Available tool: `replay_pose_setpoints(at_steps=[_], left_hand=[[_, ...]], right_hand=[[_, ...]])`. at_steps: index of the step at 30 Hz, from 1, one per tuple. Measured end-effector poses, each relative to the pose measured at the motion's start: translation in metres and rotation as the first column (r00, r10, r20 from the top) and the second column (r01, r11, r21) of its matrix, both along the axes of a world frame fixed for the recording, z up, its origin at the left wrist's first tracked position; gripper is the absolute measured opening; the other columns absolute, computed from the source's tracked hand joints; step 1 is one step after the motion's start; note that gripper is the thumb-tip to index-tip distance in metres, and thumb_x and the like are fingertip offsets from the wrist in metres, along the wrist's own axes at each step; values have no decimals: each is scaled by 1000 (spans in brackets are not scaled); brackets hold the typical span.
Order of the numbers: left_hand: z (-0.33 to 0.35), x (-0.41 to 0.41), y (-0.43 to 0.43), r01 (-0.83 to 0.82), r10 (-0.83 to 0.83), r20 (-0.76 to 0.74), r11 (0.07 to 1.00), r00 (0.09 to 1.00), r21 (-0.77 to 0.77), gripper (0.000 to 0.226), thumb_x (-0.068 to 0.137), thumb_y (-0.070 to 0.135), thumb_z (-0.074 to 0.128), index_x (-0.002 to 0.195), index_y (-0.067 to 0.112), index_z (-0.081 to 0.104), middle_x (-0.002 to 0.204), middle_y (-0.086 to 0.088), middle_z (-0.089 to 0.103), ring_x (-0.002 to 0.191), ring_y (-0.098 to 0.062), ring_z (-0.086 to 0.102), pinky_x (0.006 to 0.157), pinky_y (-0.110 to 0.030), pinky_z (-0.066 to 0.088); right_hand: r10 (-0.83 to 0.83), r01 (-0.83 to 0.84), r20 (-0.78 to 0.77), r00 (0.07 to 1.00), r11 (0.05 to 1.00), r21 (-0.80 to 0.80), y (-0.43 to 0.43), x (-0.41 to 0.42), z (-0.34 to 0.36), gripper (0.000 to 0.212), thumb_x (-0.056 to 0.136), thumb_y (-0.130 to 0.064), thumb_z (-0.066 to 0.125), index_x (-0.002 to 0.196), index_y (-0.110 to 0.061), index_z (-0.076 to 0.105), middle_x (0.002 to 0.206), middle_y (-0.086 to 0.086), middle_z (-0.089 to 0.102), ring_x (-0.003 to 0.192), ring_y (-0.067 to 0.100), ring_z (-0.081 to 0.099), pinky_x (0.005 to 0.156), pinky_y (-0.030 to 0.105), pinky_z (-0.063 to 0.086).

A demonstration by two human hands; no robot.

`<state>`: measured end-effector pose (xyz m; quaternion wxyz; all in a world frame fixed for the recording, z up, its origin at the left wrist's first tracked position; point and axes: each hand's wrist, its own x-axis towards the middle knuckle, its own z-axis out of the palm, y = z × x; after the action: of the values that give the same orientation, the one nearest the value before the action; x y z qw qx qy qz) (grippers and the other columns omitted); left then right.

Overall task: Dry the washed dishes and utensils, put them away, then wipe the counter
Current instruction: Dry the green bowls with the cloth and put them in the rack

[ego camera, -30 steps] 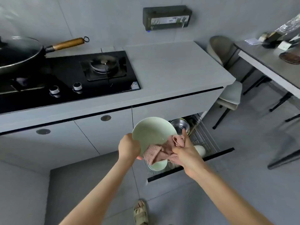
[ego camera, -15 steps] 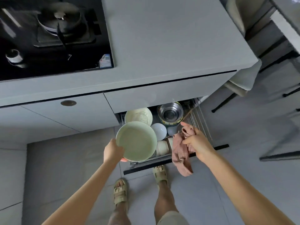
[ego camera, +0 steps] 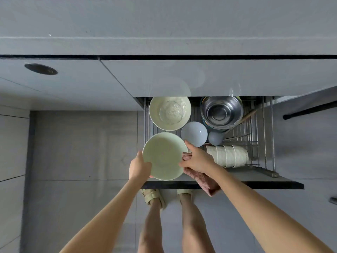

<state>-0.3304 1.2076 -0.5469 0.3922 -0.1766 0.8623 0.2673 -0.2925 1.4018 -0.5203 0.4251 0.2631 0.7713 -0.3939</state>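
Head view: my left hand (ego camera: 139,167) grips the pale green round ceramic plate (ego camera: 164,155) at its left rim, thumb curled over the top. My right hand (ego camera: 197,158) clutches the pink woven cloth (ego camera: 202,178) against the opposite rim (thumb touching it). The plate hovers above the pulled-out wire-rack drawer (ego camera: 262,136).

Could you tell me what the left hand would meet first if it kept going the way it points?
The left hand grips the plate; beyond it, likely the cream bowl, though depth is unclear.
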Motion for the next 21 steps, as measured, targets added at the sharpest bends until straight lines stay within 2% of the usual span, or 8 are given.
replay_pose_setpoints(at_steps=[2,5,7,9,12,15,18,21], left_hand=[[-27,0,1,8,-8,16,1000,1000,26,42,79,-4,46,120,7,46,90,-8,54,80,-27,52,51,-28,45],[-64,-2,-1,19,-22,51,999,998,43,36,81,-2,43,115,10,39,83,-4,49,76,-28,55,52,-39,55],[-88,-4,-3,57,-58,52,998,997,24,25,86,0,42,108,10,35,86,-9,50,67,-22,52,40,-31,46],[-109,-6,-5,74,-74,33,997,997,6,17,89,1,40,102,11,32,86,-12,51,62,-21,52,37,-28,42],[-136,-7,-8,95,-95,14,995,995,-32,15,90,4,39,101,12,33,76,-8,50,62,-28,56,42,-33,50],[-155,-7,-11,165,-165,7,982,986,-87,15,90,6,39,104,9,36,69,-5,48,62,-26,53,44,-30,43],[-169,-3,-15,189,-188,13,977,982,-100,13,92,9,40,105,7,36,66,-4,45,61,-25,50,42,-27,34],[-179,2,-19,175,-175,18,980,984,-98,15,93,10,42,107,6,37,68,-5,47,62,-26,51,41,-26,33]], right_hand=[[-10,10,17,1000,1000,2,-5,-5,-25,95,80,-36,71,152,-32,11,149,-3,40,134,21,40,99,33,35],[-21,20,11,1000,999,46,-10,-9,-60,89,80,-30,70,152,-30,17,143,1,46,127,23,46,98,35,39],[-2,3,-8,1000,997,78,-14,-10,-83,83,78,-28,69,149,-28,25,134,0,53,120,23,51,94,35,43],[2,0,-17,1000,997,83,-18,-11,-104,74,78,-25,69,142,-26,33,125,-1,58,111,23,55,84,33,44],[-2,3,-17,1000,995,98,-22,-11,-132,66,80,-24,67,137,-25,35,117,-1,60,97,22,55,73,31,39],[27,-25,-16,1000,992,123,-25,-10,-153,60,80,-24,65,133,-23,36,113,-1,60,86,18,50,67,31,37],[78,-75,-10,997,986,151,-29,-5,-168,56,81,-25,63,130,-22,35,110,-2,61,88,22,57,66,32,40],[114,-110,-12,993,978,178,-33,-2,-177,54,82,-25,62,128,-20,35,109,-2,62,96,25,61,70,33,44]])
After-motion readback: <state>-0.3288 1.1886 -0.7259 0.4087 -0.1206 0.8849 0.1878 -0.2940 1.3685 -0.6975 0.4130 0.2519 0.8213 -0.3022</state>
